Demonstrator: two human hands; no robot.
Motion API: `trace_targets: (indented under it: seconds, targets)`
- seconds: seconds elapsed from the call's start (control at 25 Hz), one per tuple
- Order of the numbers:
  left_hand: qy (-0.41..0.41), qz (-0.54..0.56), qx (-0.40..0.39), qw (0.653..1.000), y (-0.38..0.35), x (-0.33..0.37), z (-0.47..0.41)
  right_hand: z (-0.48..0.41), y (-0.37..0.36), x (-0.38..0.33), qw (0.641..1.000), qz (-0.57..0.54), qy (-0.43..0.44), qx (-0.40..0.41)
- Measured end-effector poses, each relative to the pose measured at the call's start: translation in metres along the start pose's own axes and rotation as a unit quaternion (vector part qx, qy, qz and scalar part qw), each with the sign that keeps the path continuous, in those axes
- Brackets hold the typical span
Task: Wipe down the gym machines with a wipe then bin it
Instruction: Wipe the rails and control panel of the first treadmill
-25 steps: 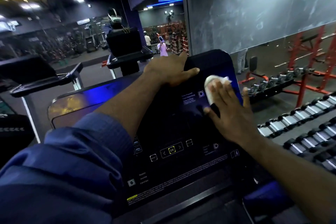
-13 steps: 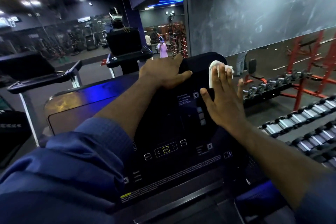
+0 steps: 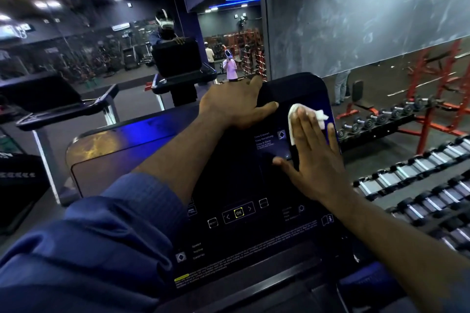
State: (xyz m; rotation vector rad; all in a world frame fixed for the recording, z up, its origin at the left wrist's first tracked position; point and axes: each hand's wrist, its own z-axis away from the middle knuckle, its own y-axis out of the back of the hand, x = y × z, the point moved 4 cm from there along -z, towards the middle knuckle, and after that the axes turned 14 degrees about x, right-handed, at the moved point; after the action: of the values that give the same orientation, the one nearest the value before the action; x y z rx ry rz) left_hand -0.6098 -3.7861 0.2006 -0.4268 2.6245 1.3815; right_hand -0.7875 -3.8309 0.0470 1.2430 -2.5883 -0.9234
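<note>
A black treadmill console (image 3: 244, 185) with a dark screen and lit buttons fills the middle of the head view. My right hand (image 3: 315, 157) lies flat with straight fingers on the screen's upper right part and presses a white wipe (image 3: 295, 119) against it. The wipe shows above and left of my fingers; the rest is hidden under them. My left hand (image 3: 236, 104) grips the console's top edge, thumb on the front face and fingers curled over the back.
A mirror wall ahead reflects the gym, other people and a second treadmill (image 3: 58, 109) at the left. Racks of dumbbells (image 3: 412, 170) run along the right, with red frames (image 3: 437, 89) behind them. A blue glossy shelf (image 3: 109, 145) flanks the console on the left.
My right hand slid the wipe up the screen's right side to the top edge, then slightly back down and right. My left hand kept its hold on the top edge.
</note>
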Motion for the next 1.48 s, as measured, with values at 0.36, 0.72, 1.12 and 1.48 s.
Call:
trace_targets:
  seconds: [0.36,0.72,1.12,1.48]
  targets:
    - [-0.024,-0.029,0.035,0.999,0.001,0.003,0.002,0.011,-0.008,-0.022,0.999,-0.007,-0.033,-0.016]
    - [-0.058,-0.081,0.068,0.993,-0.001,0.01,0.01,0.02,-0.009,-0.014,0.995,-0.031,-0.095,-0.006]
    - [-0.1,-0.088,0.095,0.987,-0.009,0.017,0.022,0.035,-0.012,-0.007,0.981,-0.069,-0.182,-0.01]
    - [-0.152,-0.1,0.079,0.98,-0.027,0.036,0.082,0.123,-0.022,0.035,0.979,-0.027,-0.199,-0.032]
